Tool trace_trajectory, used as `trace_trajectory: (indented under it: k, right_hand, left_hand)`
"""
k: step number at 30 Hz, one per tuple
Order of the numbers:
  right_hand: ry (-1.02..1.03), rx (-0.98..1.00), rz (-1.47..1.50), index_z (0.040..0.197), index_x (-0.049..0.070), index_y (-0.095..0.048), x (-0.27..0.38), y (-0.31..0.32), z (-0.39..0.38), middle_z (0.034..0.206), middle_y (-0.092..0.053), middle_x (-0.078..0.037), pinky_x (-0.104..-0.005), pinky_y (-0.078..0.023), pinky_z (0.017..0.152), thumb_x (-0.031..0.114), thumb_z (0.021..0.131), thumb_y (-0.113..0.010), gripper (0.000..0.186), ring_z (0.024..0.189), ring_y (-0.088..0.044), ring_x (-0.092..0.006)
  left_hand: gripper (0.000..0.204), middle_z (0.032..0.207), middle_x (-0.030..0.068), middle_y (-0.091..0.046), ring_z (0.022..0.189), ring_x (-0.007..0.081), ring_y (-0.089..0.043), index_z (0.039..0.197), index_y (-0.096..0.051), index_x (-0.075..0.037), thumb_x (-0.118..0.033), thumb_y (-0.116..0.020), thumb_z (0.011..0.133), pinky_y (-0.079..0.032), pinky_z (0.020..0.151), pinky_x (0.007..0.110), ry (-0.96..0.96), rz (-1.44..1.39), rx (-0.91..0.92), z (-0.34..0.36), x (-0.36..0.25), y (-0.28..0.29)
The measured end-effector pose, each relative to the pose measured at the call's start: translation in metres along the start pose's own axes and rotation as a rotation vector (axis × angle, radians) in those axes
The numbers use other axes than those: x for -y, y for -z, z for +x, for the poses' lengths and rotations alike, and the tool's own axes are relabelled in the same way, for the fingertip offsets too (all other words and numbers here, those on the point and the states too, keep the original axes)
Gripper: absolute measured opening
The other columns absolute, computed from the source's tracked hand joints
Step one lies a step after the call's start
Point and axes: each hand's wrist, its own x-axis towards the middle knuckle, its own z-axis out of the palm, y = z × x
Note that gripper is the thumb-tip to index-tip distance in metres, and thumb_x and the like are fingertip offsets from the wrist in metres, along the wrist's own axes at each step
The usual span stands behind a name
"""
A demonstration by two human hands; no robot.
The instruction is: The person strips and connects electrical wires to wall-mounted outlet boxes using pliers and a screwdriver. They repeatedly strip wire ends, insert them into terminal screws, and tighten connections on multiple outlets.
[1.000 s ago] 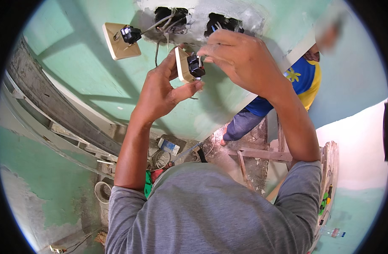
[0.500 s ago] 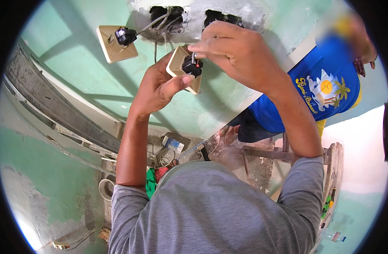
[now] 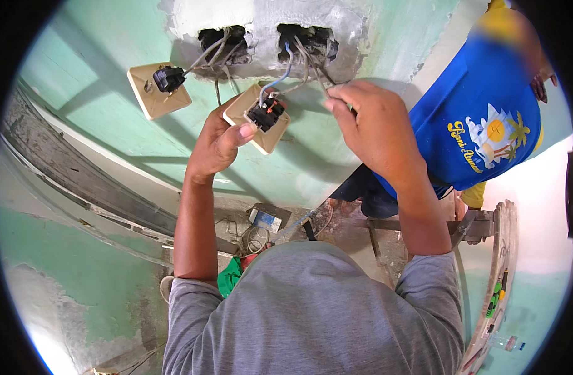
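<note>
My left hand (image 3: 215,147) grips a cream faceplate (image 3: 275,140) by its left edge, its thumb near the black terminal block (image 3: 266,115) on the back. A blue wire (image 3: 277,81) and a grey one run from that block to the right wall opening (image 3: 306,41). Just right of the plate, my right hand (image 3: 380,128) pinches a dark grey wire (image 3: 322,75) coming out of the same opening. A second cream faceplate (image 3: 143,94) with a black block hangs from wires at the left opening (image 3: 212,41), touched by neither hand.
At the right stands a person in a blue shirt (image 3: 452,134). Beside my right arm is a wooden frame (image 3: 502,250) bearing green-handled tools (image 3: 495,300). A blue-and-white box (image 3: 265,220) and coiled cable (image 3: 255,240) lie on the floor below; a grey ledge (image 3: 99,172) runs along the left.
My right hand has moved from the terminal block to the right and now pinches a separate wire. The plate in my left hand sits slightly lower and further left in view.
</note>
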Motion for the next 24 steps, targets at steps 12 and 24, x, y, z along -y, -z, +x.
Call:
trace_trajectory:
  k: [12, 24]
  right_hand:
    - [-0.095, 0.263, 0.351, 0.112, -0.002, -0.072, -0.007, 0.005, 0.000, 0.084, -0.072, -0.010, -0.0339, -0.053, 0.063, 0.008, 0.097, -0.070, 0.018, 0.070, -0.069, -0.0182]
    - [0.204, 0.357, 0.568, 0.119, 0.004, -0.076, -0.010, 0.010, 0.011, 0.090, -0.077, -0.007, -0.0289, -0.055, 0.069, 0.003, 0.094, -0.073, 0.025, 0.078, -0.075, -0.0187]
  left_hand:
    - [0.084, 0.133, 0.0126, -0.070, 0.123, 0.0218, -0.064, 0.151, -0.052, 0.006, -0.035, -0.083, 0.083, -0.048, 0.110, 0.038, 0.045, -0.051, 0.072, 0.006, -0.006, 0.003]
    - [0.086, 0.129, 0.0124, -0.067, 0.121, 0.0190, -0.066, 0.148, -0.049, 0.005, -0.016, -0.094, 0.077, -0.056, 0.102, 0.035, -0.112, 0.125, -0.200, -0.013, -0.021, -0.029]
